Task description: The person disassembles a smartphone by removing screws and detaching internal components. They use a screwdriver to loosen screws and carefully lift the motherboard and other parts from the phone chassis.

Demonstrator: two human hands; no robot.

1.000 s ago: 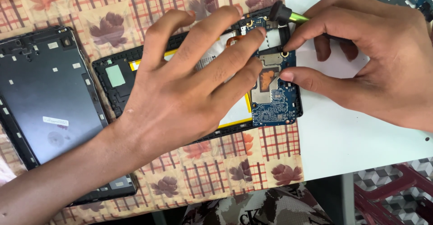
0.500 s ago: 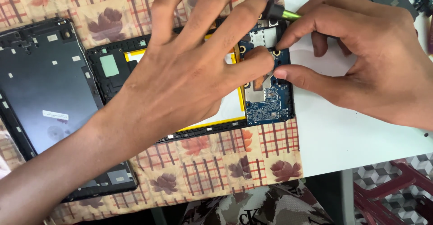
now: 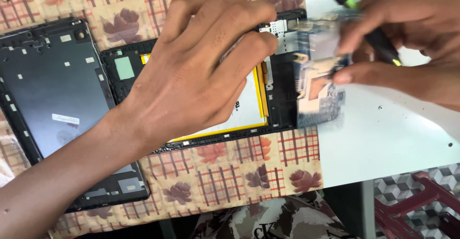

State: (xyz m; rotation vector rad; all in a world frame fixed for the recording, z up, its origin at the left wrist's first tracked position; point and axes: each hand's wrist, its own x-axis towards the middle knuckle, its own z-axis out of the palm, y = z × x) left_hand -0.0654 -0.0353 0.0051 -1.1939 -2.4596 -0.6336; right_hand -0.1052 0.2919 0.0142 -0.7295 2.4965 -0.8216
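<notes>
My left hand [image 3: 201, 71] lies flat on an opened black tablet body [image 3: 282, 100], palm over its white and yellow battery [image 3: 249, 107], fingertips near the top edge. My right hand [image 3: 412, 42] pinches a blue circuit board [image 3: 318, 81] between thumb and fingers. The board is blurred and hangs at the tablet's right end, partly past its edge. A screwdriver [image 3: 378, 40] with a black handle and green marks is tucked in the same hand.
The tablet's removed back cover [image 3: 52, 100] lies inside-up to the left. Both rest on a checked floral cloth [image 3: 230, 172] over a white table [image 3: 393, 138], where tiny screws [image 3: 380, 108] lie. A red stool [image 3: 421, 200] stands below the table edge.
The circuit board has come up out of the tablet body and moved right with my right hand. My left hand stays pressed on the tablet.
</notes>
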